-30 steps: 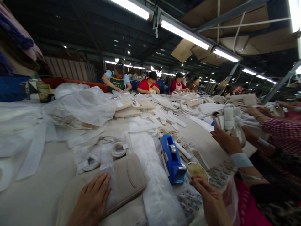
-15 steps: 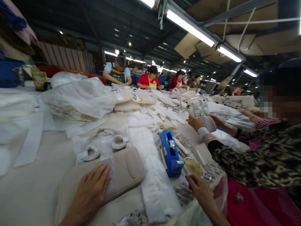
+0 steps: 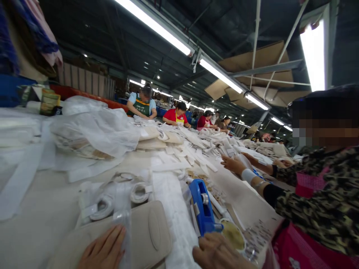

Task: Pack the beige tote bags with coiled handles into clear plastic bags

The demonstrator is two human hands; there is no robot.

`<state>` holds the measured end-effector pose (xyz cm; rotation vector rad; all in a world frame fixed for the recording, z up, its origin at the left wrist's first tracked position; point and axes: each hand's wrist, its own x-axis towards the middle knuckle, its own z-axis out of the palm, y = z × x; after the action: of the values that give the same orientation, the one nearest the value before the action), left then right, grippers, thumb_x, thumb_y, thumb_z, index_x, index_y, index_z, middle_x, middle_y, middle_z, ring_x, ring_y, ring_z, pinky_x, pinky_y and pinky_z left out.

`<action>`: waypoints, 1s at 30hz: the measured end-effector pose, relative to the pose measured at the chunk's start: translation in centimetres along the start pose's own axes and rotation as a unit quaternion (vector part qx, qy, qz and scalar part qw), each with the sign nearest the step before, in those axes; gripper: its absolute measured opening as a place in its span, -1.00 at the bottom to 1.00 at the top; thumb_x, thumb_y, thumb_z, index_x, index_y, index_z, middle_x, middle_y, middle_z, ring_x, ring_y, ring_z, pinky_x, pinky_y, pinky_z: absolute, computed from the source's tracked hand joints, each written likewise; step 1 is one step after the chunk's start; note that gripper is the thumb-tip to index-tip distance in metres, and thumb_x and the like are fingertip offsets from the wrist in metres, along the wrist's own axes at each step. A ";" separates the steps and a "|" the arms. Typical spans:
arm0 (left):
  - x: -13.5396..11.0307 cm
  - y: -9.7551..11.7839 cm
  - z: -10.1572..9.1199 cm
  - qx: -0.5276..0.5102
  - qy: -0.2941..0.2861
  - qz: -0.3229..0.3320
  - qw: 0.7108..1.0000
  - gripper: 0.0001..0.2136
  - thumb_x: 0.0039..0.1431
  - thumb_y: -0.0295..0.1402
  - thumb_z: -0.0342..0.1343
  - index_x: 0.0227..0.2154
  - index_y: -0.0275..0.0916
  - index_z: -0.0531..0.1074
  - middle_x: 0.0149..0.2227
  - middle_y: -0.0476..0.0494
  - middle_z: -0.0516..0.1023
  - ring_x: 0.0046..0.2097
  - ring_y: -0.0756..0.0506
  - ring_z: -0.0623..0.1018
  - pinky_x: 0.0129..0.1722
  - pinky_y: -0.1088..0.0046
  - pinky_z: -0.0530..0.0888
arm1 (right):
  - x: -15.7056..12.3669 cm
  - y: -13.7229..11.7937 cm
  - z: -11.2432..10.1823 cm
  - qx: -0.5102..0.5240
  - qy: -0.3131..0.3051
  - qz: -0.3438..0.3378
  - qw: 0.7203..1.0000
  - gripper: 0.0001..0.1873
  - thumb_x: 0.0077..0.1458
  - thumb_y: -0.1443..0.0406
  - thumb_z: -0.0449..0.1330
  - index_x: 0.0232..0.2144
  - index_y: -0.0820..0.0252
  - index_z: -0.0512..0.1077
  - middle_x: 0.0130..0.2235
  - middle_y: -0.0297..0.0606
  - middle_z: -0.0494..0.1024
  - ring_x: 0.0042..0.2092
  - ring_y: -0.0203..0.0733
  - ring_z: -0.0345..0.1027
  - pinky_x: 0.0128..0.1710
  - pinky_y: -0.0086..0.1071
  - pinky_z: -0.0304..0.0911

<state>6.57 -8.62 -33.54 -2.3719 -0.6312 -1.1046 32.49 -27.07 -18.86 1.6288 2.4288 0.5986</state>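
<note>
My left hand (image 3: 103, 248) lies flat, fingers stretched, on a beige padded piece (image 3: 148, 233) with an oval shape in its surface. A clear plastic strip (image 3: 122, 213) crosses the piece beside my fingertips. Just beyond it are two pale rolled straps, a left roll (image 3: 102, 207) and a right roll (image 3: 139, 193). My right hand (image 3: 217, 251) is closed at the near end of a blue tape dispenser (image 3: 202, 209); its fingertips are hidden, and whether they hold anything cannot be made out. White quilted-looking wrap (image 3: 176, 213) runs between the padded piece and the dispenser.
A round yellowish tape roll (image 3: 232, 234) sits right of the dispenser. A co-worker in a patterned sleeve (image 3: 311, 201) handles pieces at the right. Plastic bags (image 3: 98, 130) and heaps of white strips (image 3: 187, 145) cover the table's far side, where several people work.
The view has tilted upward, so everything on the table sits lower. My right hand has moved left to the dispenser's near end, its fingers now curled. My left hand stays on the padded piece.
</note>
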 end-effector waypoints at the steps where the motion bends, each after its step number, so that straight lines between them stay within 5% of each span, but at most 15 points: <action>1: 0.1 0.3 -0.6 0.000 -0.007 -0.008 1.000 -0.71 0.13 -0.36 -0.08 -0.14 -0.27 0.43 -0.14 -0.20 0.55 -0.10 -0.15 0.47 -0.16 0.36 0.30 | 1.7 -0.1 -1.3 0.008 -0.011 -0.032 0.999 -0.81 0.02 0.44 0.16 -0.47 0.13 0.21 -0.51 -0.42 0.40 -0.48 -0.28 0.26 -0.45 -0.41 0.06; 5: 1.3 1.8 -3.1 -0.013 -0.097 -0.071 0.993 -0.68 0.15 -0.47 -0.09 -0.05 -0.33 0.37 -0.06 -0.22 0.51 -0.03 -0.15 0.44 -0.04 0.31 0.29 | 8.1 -0.1 -3.6 0.026 -0.018 -0.131 0.991 -0.80 0.02 0.54 0.07 -0.44 0.15 0.25 -0.44 -0.34 0.40 -0.40 -0.22 0.25 -0.33 -0.35 0.06; 10: 2.0 2.5 -3.1 -0.088 -0.202 -0.133 0.966 -0.62 0.15 -0.49 -0.05 0.06 -0.38 0.26 0.06 -0.25 0.40 0.10 -0.18 0.32 0.08 0.26 0.23 | 15.7 0.3 -0.8 0.034 -0.001 -0.227 0.973 -0.75 0.03 0.57 0.03 -0.46 0.14 0.31 -0.47 -0.32 0.40 -0.40 -0.18 0.24 -0.33 -0.31 0.03; 22: 1.7 2.5 -2.8 -0.108 -0.230 -0.121 0.960 -0.60 0.24 -0.34 -0.12 0.10 -0.42 0.24 0.07 -0.28 0.38 0.11 -0.21 0.30 0.10 0.26 0.18 | 24.8 -0.5 0.4 -0.010 -0.066 -0.313 0.947 -0.80 0.12 0.47 0.05 -0.43 0.20 0.43 -0.42 -0.21 0.49 -0.31 -0.14 0.34 -0.31 -0.28 0.04; 30: 1.4 2.7 -2.2 -0.099 -0.205 -0.117 0.967 -0.62 0.22 -0.32 -0.09 0.03 -0.42 0.31 0.02 -0.26 0.42 0.08 -0.22 0.33 0.07 0.27 0.21 | 28.2 -1.4 0.4 -0.014 -0.200 -0.296 0.934 -0.80 0.12 0.43 0.08 -0.40 0.24 0.52 -0.41 -0.13 0.58 -0.29 -0.10 0.43 -0.37 -0.34 0.08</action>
<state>7.60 -11.73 -31.71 -2.7864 -1.0056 -0.7964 20.22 -1.65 -17.22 0.8147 2.3869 0.1748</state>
